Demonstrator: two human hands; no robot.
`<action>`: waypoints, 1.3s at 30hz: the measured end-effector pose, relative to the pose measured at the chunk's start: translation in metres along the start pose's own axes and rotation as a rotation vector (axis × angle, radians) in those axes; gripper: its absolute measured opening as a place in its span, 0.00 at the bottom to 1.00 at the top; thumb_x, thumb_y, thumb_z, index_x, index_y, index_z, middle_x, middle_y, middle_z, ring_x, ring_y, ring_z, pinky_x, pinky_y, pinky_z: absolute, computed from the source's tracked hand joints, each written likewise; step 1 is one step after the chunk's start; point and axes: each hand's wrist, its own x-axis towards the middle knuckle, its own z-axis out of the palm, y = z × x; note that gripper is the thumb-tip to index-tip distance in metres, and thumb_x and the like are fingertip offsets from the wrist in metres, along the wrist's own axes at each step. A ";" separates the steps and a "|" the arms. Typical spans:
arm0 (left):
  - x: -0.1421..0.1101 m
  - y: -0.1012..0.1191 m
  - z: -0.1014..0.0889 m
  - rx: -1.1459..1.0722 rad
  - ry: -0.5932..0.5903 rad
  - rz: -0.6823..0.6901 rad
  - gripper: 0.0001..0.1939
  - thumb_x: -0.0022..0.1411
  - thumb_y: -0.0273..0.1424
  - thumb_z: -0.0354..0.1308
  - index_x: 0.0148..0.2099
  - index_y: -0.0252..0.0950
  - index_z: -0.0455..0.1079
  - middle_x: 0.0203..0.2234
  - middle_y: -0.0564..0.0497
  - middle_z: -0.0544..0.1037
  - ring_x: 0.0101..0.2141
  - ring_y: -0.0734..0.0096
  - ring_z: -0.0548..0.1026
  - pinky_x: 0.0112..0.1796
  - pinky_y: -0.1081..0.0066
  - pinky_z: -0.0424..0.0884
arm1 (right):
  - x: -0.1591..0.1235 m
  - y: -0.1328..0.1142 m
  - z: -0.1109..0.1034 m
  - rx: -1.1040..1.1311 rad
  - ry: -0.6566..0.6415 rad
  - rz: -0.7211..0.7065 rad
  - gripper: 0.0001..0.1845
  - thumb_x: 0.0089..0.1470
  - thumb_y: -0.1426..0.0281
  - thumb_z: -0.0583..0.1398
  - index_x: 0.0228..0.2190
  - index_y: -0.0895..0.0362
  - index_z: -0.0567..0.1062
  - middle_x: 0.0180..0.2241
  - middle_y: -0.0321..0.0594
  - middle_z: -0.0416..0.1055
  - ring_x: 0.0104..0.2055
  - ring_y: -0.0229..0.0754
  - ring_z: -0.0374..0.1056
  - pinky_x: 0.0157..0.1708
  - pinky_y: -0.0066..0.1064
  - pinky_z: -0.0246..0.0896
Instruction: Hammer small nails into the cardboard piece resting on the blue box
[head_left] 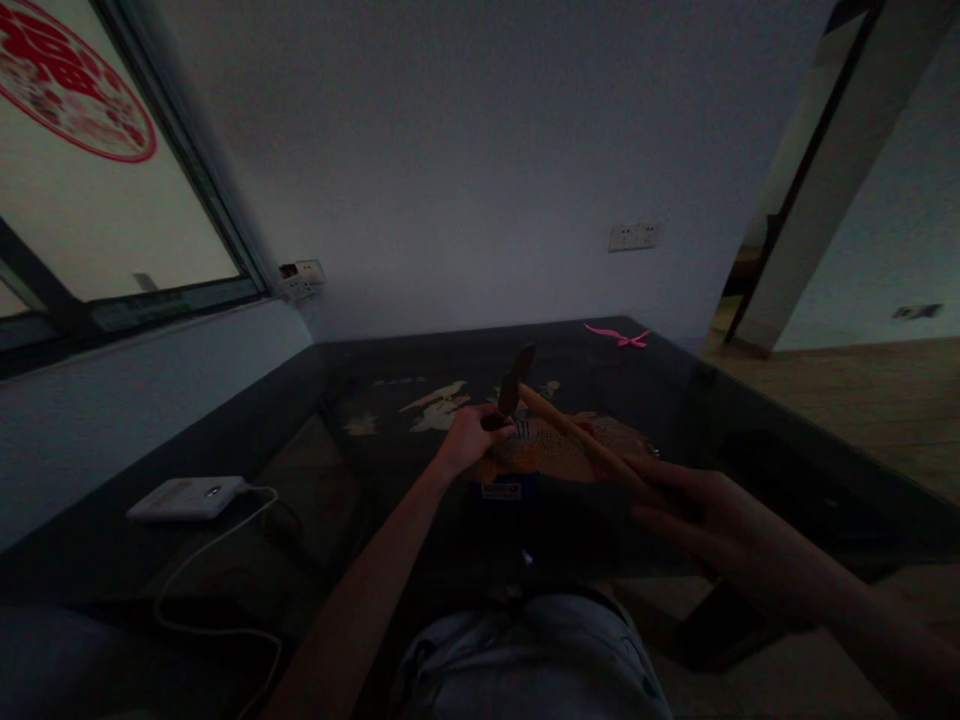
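Note:
A hammer with a long pale wooden handle (574, 432) reaches from the right over the table. My right hand (697, 510) is closed round the handle's near end. At its far end is a dark, narrow head (516, 382), tilted up and to the right. My left hand (474, 438) is closed, fingertips pinched at the lower end of this head; whether they also hold something small is too dark to tell. Below both hands lies a brown, speckled, patterned item (555, 450) with orange and red patches. A blue piece with a pale label (501, 491) shows at its front.
The dark glossy table (360, 365) has a bird-and-flower picture on its top. A white power bank (187, 498) with a white cable (176, 580) lies at the left. A pink ribbon (626, 340) lies at the far right corner. A wall (465, 230) stands behind the table.

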 end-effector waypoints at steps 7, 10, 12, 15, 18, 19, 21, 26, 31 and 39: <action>0.001 -0.003 0.000 0.028 -0.012 0.021 0.12 0.51 0.32 0.61 0.38 0.32 0.75 0.32 0.48 0.80 0.34 0.63 0.76 0.37 0.68 0.70 | 0.003 -0.001 0.001 -0.056 0.007 -0.030 0.28 0.53 0.64 0.55 0.54 0.61 0.68 0.23 0.36 0.67 0.19 0.35 0.57 0.16 0.25 0.54; 0.001 -0.006 0.001 0.028 -0.013 0.031 0.10 0.52 0.33 0.61 0.36 0.33 0.75 0.31 0.49 0.79 0.34 0.64 0.76 0.37 0.68 0.70 | 0.002 0.000 0.002 -0.028 -0.015 0.006 0.29 0.54 0.62 0.55 0.56 0.61 0.65 0.20 0.32 0.62 0.17 0.33 0.54 0.15 0.24 0.51; 0.001 -0.006 0.001 0.008 -0.004 0.035 0.07 0.52 0.31 0.60 0.34 0.32 0.74 0.29 0.49 0.79 0.33 0.65 0.76 0.37 0.69 0.70 | 0.000 0.001 0.002 -0.003 0.004 0.024 0.30 0.54 0.61 0.55 0.56 0.60 0.64 0.21 0.32 0.62 0.18 0.33 0.54 0.15 0.24 0.50; 0.000 -0.005 0.001 0.006 0.003 0.035 0.07 0.52 0.31 0.60 0.33 0.32 0.74 0.29 0.49 0.79 0.32 0.66 0.76 0.37 0.69 0.70 | -0.002 0.004 0.003 0.017 0.010 0.030 0.30 0.54 0.60 0.56 0.56 0.58 0.64 0.22 0.32 0.63 0.19 0.34 0.55 0.16 0.24 0.50; 0.000 -0.005 0.001 0.020 -0.015 0.008 0.09 0.52 0.31 0.61 0.36 0.33 0.74 0.31 0.50 0.79 0.33 0.65 0.76 0.36 0.68 0.70 | -0.001 0.006 0.004 -0.001 -0.021 -0.005 0.28 0.54 0.62 0.56 0.55 0.59 0.66 0.26 0.35 0.66 0.21 0.35 0.58 0.18 0.25 0.55; 0.000 -0.005 0.001 0.016 -0.020 0.000 0.09 0.52 0.31 0.61 0.37 0.33 0.74 0.31 0.50 0.79 0.34 0.65 0.76 0.36 0.68 0.70 | -0.001 0.007 0.004 -0.007 -0.026 -0.005 0.29 0.54 0.62 0.56 0.55 0.59 0.65 0.25 0.35 0.67 0.21 0.35 0.58 0.18 0.25 0.55; 0.001 -0.005 0.002 -0.004 -0.013 -0.007 0.08 0.52 0.31 0.61 0.35 0.33 0.74 0.31 0.50 0.79 0.34 0.65 0.76 0.37 0.67 0.71 | -0.001 0.006 0.003 -0.006 -0.016 0.014 0.30 0.55 0.60 0.55 0.57 0.60 0.63 0.23 0.34 0.66 0.20 0.35 0.56 0.16 0.25 0.53; -0.001 -0.006 -0.006 -0.188 0.002 0.031 0.13 0.47 0.29 0.65 0.38 0.34 0.71 0.34 0.49 0.78 0.35 0.67 0.76 0.40 0.67 0.71 | 0.000 -0.002 0.002 0.005 0.041 -0.038 0.30 0.54 0.61 0.57 0.56 0.57 0.65 0.25 0.36 0.70 0.19 0.35 0.58 0.15 0.24 0.54; -0.010 -0.011 -0.022 -0.208 0.040 -0.036 0.15 0.45 0.29 0.65 0.38 0.33 0.70 0.32 0.48 0.78 0.34 0.67 0.76 0.39 0.66 0.72 | 0.009 -0.013 0.008 -0.010 0.014 -0.074 0.25 0.53 0.64 0.56 0.52 0.58 0.70 0.28 0.39 0.72 0.21 0.36 0.63 0.16 0.24 0.56; -0.011 -0.014 -0.018 0.012 0.098 -0.067 0.08 0.50 0.32 0.62 0.34 0.34 0.74 0.30 0.49 0.79 0.34 0.62 0.77 0.38 0.66 0.71 | 0.021 -0.010 0.017 -0.065 -0.001 -0.148 0.25 0.53 0.69 0.56 0.53 0.59 0.70 0.38 0.42 0.74 0.34 0.44 0.70 0.29 0.29 0.65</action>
